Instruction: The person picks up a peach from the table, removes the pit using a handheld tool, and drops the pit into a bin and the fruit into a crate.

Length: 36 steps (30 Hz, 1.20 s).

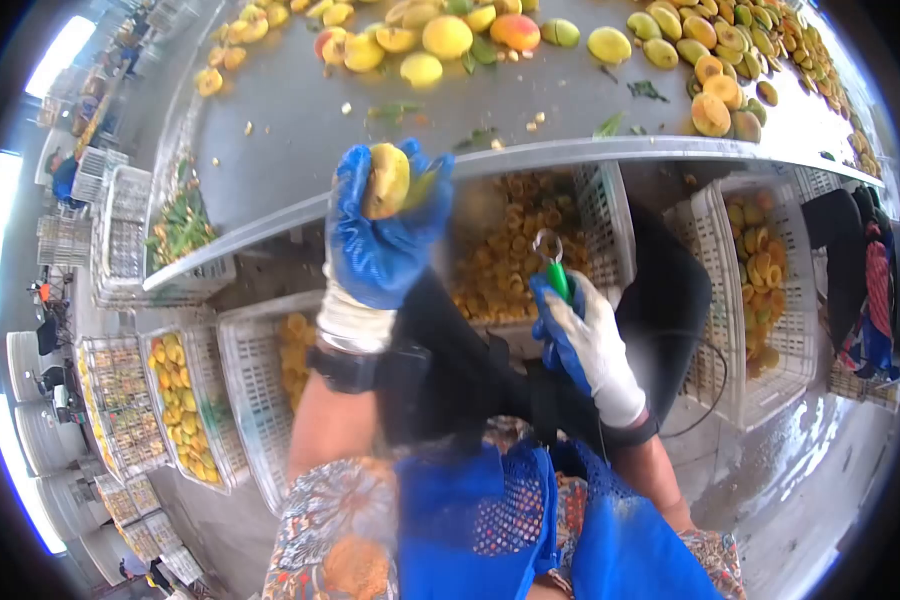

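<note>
My left hand (385,240), in a blue-coated glove, is raised at the near edge of the metal table (300,130). Its fingers curl around a yellow peach (389,181), and another yellow piece shows blurred between palm and fingers. Lower and to the right, my right hand (582,335) wears a white and blue glove. It grips a pitting tool (558,280) by its green handle, with the metal loop pointing up, away from the peach. Below the table edge, between the hands, a crate (606,215) holds many hollowed peach halves (515,250).
Whole and halved peaches (448,37) lie along the table's far side, with more heaped at right (715,105). Leaves (182,228) gather in its left corner. White crates of fruit stand left (253,385) and right (715,300). A thin cable (718,385) loops beside my right arm.
</note>
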Each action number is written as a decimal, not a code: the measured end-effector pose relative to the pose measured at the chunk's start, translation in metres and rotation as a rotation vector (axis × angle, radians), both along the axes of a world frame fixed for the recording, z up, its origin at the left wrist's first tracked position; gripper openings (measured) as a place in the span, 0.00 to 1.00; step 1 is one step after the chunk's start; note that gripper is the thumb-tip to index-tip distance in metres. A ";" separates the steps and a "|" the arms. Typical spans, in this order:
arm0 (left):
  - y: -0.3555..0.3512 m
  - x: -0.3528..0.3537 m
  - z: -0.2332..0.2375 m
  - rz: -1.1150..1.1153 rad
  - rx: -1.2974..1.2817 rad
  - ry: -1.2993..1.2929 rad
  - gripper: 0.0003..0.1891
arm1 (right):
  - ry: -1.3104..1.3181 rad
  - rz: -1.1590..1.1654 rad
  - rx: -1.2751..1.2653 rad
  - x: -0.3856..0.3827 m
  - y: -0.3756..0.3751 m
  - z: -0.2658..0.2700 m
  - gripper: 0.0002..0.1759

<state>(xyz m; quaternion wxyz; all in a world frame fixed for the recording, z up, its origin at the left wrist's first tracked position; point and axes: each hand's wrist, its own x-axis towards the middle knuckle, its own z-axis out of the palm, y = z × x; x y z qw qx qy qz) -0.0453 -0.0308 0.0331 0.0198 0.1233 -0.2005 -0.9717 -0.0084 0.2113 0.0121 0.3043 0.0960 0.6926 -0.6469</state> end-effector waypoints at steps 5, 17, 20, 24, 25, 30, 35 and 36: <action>0.039 0.034 -0.028 -0.076 0.263 -0.019 0.28 | 0.332 0.137 0.097 0.017 -0.013 0.020 0.16; 0.067 0.055 -0.027 -0.093 -0.315 -0.005 0.31 | 0.613 0.335 0.282 0.029 -0.029 0.017 0.17; 0.067 0.058 -0.029 -0.100 -0.441 -0.061 0.32 | 0.629 0.350 0.284 0.037 -0.032 -0.001 0.17; 0.070 0.062 -0.039 -0.079 -0.546 -0.194 0.33 | 0.617 0.357 0.315 0.047 -0.037 -0.014 0.17; 0.070 0.063 -0.043 -0.082 -0.573 -0.224 0.34 | 0.620 0.358 0.303 0.049 -0.037 -0.018 0.17; 0.065 0.062 -0.065 -0.116 -0.567 -0.255 0.34 | 0.292 0.429 0.166 0.042 -0.035 -0.017 0.17; 0.056 0.060 -0.084 -0.188 -0.554 -0.261 0.33 | 0.246 0.438 0.116 0.038 -0.033 -0.031 0.17; 0.057 0.059 -0.088 -0.149 -0.526 -0.261 0.33 | 0.214 0.427 0.082 0.037 -0.033 -0.033 0.17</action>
